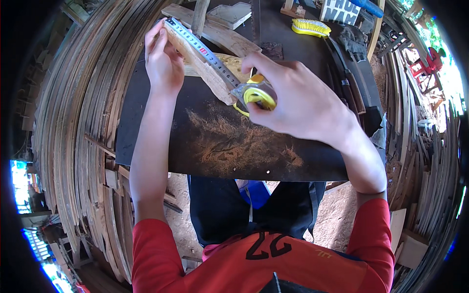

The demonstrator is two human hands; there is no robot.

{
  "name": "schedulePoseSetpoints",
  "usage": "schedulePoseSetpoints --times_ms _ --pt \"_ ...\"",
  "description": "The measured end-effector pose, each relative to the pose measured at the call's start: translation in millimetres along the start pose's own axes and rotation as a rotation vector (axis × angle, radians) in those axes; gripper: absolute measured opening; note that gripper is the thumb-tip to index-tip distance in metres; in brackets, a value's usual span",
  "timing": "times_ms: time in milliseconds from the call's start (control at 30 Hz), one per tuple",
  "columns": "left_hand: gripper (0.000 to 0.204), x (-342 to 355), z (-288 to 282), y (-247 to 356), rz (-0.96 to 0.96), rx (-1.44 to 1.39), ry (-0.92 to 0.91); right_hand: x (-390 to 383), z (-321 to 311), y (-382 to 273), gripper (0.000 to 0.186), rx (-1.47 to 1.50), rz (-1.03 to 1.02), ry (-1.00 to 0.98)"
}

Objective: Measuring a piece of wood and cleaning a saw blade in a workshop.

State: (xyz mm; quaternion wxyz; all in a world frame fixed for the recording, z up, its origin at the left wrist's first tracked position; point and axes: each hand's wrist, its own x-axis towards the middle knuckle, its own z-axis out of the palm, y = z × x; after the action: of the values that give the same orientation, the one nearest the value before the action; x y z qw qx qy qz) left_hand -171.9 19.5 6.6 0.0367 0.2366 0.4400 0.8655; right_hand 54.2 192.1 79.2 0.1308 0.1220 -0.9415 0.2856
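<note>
My left hand (165, 68) closes around the far left end of a narrow piece of light wood (213, 82), close to the start of the tape blade. In my right hand (308, 100) is a tape measure (262, 96) with a yellow and clear case. Its pulled-out blade (201, 48) lies along the wood's upper edge, slanting from far left to near right. The case sits at the wood's near right end. Both hands are above a dark table (322, 163), and brown sawdust (234, 141) is spread on it below the wood.
Behind the wood lie a longer board (229, 40) and a pale angular offcut (229, 14). A yellow brush (311, 28), a dark glove (352, 43) and dark long-handled tools (348, 80) occupy the right side. Plank stacks (80, 127) rise on the left, with more planks (435, 185) on the right.
</note>
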Motion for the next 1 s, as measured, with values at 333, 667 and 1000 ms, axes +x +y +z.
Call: schedulePoseSetpoints --times_ms 333,667,1000 --pt "0.029 5.6 -10.7 1.7 -0.008 -0.117 -0.161 -17.3 15.5 -36.1 0.041 -0.172 0.012 0.133" --pt "0.029 10.6 -19.6 -1.2 -0.049 -0.116 -0.156 -20.0 24.3 -49.0 0.041 -0.203 -0.051 0.21" --pt "0.027 18.3 -35.5 5.6 -0.001 -0.137 -0.141 -19.5 27.9 -47.2 0.042 -0.181 -0.064 0.213"
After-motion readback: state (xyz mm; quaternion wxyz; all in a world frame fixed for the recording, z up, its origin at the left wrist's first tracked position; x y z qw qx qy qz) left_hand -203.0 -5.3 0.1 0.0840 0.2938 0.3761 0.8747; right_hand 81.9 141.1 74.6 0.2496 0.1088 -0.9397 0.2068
